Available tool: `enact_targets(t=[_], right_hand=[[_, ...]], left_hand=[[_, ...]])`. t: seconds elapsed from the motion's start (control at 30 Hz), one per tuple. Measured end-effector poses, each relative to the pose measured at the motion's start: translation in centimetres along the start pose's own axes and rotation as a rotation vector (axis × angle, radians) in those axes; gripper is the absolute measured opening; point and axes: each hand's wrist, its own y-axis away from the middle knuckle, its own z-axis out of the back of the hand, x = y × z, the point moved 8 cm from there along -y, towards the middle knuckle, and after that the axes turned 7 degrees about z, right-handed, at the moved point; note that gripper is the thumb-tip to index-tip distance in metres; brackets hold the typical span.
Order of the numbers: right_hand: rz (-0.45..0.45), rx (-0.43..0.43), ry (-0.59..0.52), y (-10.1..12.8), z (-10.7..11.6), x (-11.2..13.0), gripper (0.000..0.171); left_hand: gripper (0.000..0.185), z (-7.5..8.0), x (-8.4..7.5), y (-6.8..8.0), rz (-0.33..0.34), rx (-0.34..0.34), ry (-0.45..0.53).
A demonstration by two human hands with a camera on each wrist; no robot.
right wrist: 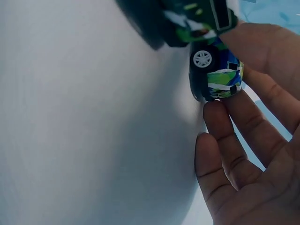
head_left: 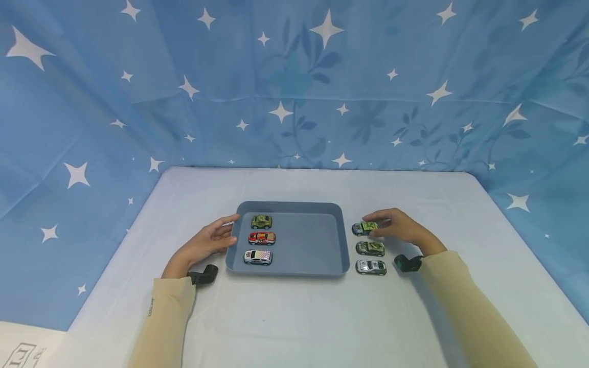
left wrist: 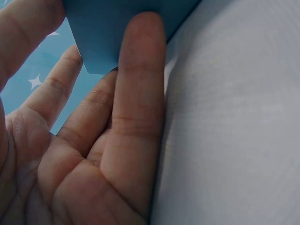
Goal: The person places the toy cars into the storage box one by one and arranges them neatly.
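My left hand (head_left: 209,241) rests at the left side of a grey-blue tray (head_left: 313,273), with extended fingers touching its outer wall (left wrist: 98,37) in the left wrist view. Inside the tray, along its left side, stand a green toy car (head_left: 261,222), a red toy car (head_left: 262,238) and a white toy car (head_left: 258,257). To the right of the tray, my right hand (head_left: 398,225) pinches a blue-and-green toy car (right wrist: 222,75) between thumb and fingers. Below it in the head view are a camouflage toy car (head_left: 370,248) and a silver toy car (head_left: 370,267).
A white cloth covers the table (head_left: 313,322). Behind and beside it hangs a blue curtain (head_left: 294,138) with white stars. Each wrist wears a black camera, the left one (head_left: 204,275) near the tray's front corner and the right one (head_left: 407,263) beside the silver car.
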Motion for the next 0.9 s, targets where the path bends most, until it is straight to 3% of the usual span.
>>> enact_targets(t=[0.6,0.9], right_hand=[[0.002,-0.046,0.096,0.2,0.8,0.5,0.035],[0.046,-0.065,0.059,0.7,1.6,2.1,0.033]], left_hand=[[0.076,0.1,0.0,0.0,-0.01,0.004,-0.008],[0.075,0.1,0.0,0.0,-0.01,0.004,-0.018]])
